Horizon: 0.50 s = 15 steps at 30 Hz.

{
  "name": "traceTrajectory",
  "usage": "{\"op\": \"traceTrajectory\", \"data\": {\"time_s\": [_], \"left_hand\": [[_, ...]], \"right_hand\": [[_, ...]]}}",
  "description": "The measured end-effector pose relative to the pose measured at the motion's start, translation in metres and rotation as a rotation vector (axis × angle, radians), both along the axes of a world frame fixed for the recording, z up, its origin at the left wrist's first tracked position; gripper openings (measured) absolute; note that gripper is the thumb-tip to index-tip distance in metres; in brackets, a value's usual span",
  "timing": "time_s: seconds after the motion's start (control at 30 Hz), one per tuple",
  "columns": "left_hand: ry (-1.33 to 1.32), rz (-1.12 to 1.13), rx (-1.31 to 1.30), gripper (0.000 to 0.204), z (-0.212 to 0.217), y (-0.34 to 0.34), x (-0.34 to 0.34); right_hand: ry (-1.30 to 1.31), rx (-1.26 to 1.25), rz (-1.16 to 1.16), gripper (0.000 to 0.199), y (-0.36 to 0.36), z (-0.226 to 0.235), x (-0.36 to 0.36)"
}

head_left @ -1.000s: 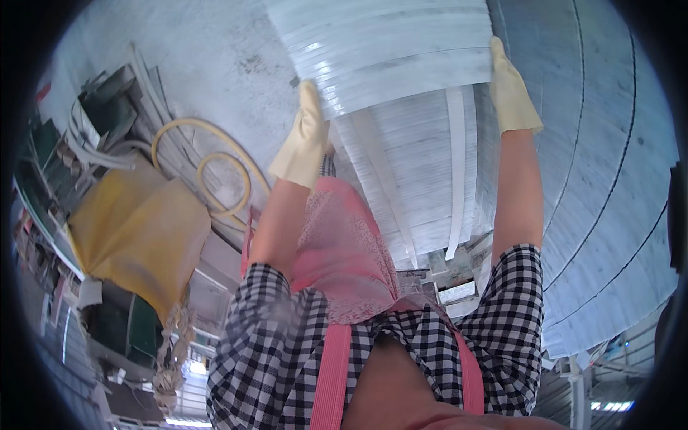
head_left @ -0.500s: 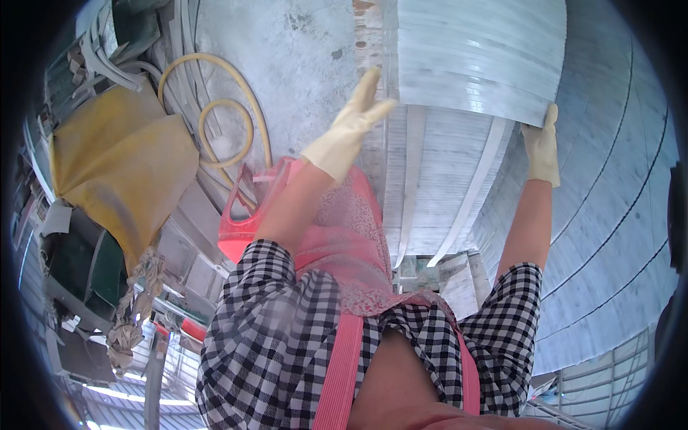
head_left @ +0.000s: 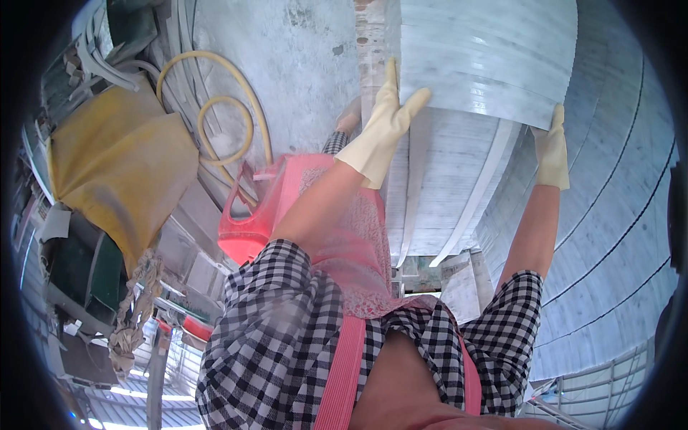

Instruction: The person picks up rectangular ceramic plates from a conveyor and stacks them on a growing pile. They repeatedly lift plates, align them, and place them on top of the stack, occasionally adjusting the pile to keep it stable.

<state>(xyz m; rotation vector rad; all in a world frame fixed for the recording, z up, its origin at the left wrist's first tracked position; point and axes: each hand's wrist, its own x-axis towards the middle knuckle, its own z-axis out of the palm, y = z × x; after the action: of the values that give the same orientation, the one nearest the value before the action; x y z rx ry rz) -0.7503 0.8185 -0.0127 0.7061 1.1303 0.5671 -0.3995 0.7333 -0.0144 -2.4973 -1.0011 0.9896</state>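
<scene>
Both my hands wear cream rubber gloves. My left hand [head_left: 383,122] is at the near left corner of a pale grey, faintly striped sheet [head_left: 487,57]; its fingers are stretched along the left edge and its thumb stands apart over the near edge. At the near right corner, my right hand [head_left: 552,150] grips the sheet, with the thumb at the side edge and the other fingers partly hidden. Beneath the sheet lies a similar pale surface [head_left: 448,172], with two lighter strips [head_left: 473,193] running toward me.
A red plastic container [head_left: 240,233] stands left of my pink apron [head_left: 337,251]. Farther left are a coiled yellow hose [head_left: 251,93] and a mustard cloth [head_left: 122,158]. A large curved pale surface with dark cords [head_left: 609,186] rises at the right. A checked cuff [head_left: 335,142] shows beyond the apron.
My left hand has moved right to the sheet's near left corner. The sheet and my right hand have shifted slightly right. The checked cuff has come into view.
</scene>
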Motion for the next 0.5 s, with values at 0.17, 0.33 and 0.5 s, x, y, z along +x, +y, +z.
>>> {"op": "traceTrajectory", "data": {"time_s": [0.17, 0.33, 0.5], "left_hand": [[-0.070, 0.050, -0.071, 0.088, 0.011, -0.003, -0.004], [-0.004, -0.076, 0.004, 0.081, 0.013, -0.001, -0.008], [0.076, -0.057, -0.122, 0.085, 0.025, -0.002, -0.003]], "right_hand": [[0.410, 0.132, -0.417, 0.065, 0.009, 0.014, -0.016], [0.645, 0.353, -0.857, 0.059, 0.022, 0.005, -0.034], [0.701, 0.366, -0.767, 0.059, 0.002, 0.006, -0.022]]}}
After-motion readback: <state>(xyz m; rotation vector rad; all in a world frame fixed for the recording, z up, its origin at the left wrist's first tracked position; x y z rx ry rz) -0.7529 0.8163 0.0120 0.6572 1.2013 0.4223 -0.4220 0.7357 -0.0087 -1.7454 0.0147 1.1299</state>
